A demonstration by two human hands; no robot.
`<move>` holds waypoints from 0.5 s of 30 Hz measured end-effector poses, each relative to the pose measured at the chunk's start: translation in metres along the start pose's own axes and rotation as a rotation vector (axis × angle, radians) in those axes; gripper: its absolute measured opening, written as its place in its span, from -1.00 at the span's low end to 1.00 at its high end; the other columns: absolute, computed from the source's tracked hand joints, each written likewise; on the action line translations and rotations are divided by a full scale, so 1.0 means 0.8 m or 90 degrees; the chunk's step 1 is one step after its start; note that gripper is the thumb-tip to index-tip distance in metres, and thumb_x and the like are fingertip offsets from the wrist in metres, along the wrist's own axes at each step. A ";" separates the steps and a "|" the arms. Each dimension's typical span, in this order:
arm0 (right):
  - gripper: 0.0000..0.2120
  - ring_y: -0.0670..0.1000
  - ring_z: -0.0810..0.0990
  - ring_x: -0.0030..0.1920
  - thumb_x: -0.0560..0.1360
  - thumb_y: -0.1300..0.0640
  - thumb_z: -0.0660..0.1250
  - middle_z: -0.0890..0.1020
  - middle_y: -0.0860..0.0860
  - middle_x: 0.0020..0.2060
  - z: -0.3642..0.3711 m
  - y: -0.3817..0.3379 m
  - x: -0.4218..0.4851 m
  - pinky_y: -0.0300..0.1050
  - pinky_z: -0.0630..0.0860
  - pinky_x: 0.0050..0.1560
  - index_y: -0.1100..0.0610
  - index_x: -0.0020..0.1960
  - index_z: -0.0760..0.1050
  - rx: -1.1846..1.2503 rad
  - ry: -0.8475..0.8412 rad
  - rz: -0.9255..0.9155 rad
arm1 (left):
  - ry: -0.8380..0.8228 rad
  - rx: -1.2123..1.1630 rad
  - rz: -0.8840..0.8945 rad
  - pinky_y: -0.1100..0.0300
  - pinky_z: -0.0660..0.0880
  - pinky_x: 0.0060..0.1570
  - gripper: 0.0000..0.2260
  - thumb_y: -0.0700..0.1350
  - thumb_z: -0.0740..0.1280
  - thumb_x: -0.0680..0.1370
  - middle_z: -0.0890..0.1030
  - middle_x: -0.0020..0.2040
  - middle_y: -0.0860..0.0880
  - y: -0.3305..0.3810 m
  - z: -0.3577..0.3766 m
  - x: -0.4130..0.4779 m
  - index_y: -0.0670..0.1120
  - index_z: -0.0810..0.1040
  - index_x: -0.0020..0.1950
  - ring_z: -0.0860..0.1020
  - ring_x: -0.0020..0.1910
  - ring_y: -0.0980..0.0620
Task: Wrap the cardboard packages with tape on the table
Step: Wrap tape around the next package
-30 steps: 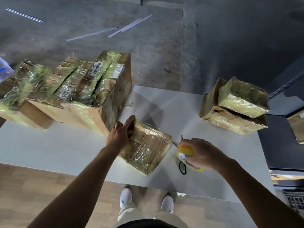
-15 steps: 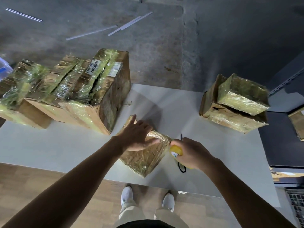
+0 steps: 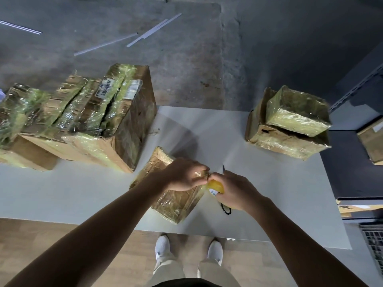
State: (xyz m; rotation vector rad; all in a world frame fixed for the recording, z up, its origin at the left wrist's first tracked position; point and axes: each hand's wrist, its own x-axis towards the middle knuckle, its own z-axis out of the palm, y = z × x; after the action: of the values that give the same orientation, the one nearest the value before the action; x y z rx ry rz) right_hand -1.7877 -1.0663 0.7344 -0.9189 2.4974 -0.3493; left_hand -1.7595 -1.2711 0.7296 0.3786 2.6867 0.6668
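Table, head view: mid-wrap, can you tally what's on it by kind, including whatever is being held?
Wrapped cardboard packages: 6 (left cluster 3, though the film blurs their edges; centre package 1; right stack 2)
Yellow-handled tool, gripped in the right hand: 1
Total: 7

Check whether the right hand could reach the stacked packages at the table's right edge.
Probably yes: only bare table lies between the right hand and the stacked packages, though that hand grips a yellow tool and would likely need to free itself first.
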 end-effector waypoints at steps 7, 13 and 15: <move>-0.54 0.06 0.57 -0.06 0.43 0.12 0.41 0.48 -0.02 -0.04 -0.021 0.009 -0.010 -0.18 0.46 -0.15 -0.15 0.27 0.43 0.039 0.104 -0.055 | 0.161 -0.197 -0.071 0.23 0.41 0.08 -0.75 -0.05 0.45 0.47 0.60 0.02 0.01 0.008 -0.019 -0.011 -0.06 0.63 0.14 0.56 0.03 0.06; -0.47 -0.05 0.51 -0.12 0.42 0.07 0.44 0.50 -0.05 0.01 -0.081 -0.010 -0.007 -0.19 0.51 -0.22 -0.17 0.32 0.34 0.017 0.134 -0.163 | 0.357 -0.209 0.030 0.25 0.47 0.07 -0.55 0.05 0.34 0.49 0.65 0.03 0.02 0.010 -0.016 -0.038 -0.01 0.44 0.36 0.58 0.01 0.12; -0.50 0.00 0.54 -0.11 0.44 0.04 0.42 0.51 -0.03 0.04 -0.082 -0.012 -0.001 -0.22 0.44 -0.21 -0.15 0.32 0.35 -0.039 0.119 -0.168 | 0.375 -0.156 0.051 0.26 0.44 0.03 -0.64 0.02 0.29 0.53 0.64 0.01 0.03 0.006 -0.009 -0.037 0.03 0.45 0.33 0.53 -0.01 0.17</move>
State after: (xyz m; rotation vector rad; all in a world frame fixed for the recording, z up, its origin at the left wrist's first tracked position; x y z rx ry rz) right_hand -1.8145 -1.0681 0.7949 -1.3009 2.5682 -0.4650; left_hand -1.7349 -1.2799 0.7461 0.2523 3.0806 1.2873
